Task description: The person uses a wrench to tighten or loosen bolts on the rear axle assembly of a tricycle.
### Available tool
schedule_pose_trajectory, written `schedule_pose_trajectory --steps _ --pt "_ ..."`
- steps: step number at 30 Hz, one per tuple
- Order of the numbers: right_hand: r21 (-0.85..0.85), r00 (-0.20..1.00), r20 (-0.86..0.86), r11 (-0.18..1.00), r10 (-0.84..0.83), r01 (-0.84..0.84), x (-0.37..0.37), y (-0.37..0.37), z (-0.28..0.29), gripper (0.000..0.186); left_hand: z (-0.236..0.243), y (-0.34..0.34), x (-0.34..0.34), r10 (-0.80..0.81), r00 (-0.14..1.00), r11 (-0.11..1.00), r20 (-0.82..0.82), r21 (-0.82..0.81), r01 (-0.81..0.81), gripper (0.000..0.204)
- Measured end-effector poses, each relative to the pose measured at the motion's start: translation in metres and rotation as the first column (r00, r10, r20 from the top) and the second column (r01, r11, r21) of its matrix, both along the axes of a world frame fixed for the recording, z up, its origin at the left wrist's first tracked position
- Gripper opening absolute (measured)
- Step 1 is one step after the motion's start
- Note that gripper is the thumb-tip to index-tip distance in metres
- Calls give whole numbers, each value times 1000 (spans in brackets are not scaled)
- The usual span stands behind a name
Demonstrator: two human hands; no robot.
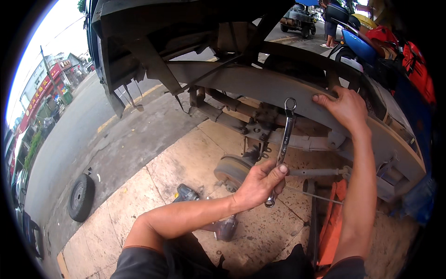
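Note:
My left hand is closed around the lower part of a shiny double-ended ring spanner. The spanner points upward, its upper ring in front of a grey steel frame rail of a vehicle; I cannot tell whether they touch. Higher up to the right, my right hand grips the rail's top edge, thumb on the near face and the other fingers partly hidden behind. Below the rail are a leaf spring with a bolted clamp plate and a round brake drum.
On the tiled ground lies a cordless power tool, partly behind my left forearm. An orange metal piece stands beside my right arm. A wheel lies near the road at left. At the upper right are a blue scooter and a standing person.

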State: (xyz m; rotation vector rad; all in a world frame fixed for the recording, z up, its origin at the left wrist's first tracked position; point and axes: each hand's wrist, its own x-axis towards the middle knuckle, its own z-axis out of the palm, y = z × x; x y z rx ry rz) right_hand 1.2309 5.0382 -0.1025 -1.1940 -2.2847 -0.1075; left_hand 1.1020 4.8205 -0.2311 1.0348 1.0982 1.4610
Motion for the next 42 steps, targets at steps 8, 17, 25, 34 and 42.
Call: schedule_pose_trajectory --steps 8,17,25,34,42 --pt "449 918 -287 885 272 -122 13 0 -10 56 -27 -86 -146 349 734 856 -582 -120 -503 43" --pt "488 806 -403 847 434 -212 17 -69 -67 26 -43 -85 -189 115 259 931 -959 14 -364 28" --pt "255 949 128 915 289 -313 -17 -69 -131 53 -13 -44 -236 -46 -190 944 -981 20 -330 11" --pt "-86 919 343 981 194 -174 -72 -30 -139 81 8 9 -247 -82 -399 966 -913 25 -256 18" --pt "-193 926 351 978 140 -74 -76 -26 -153 83 -5 46 -269 12 -438 997 -899 42 -60 28"
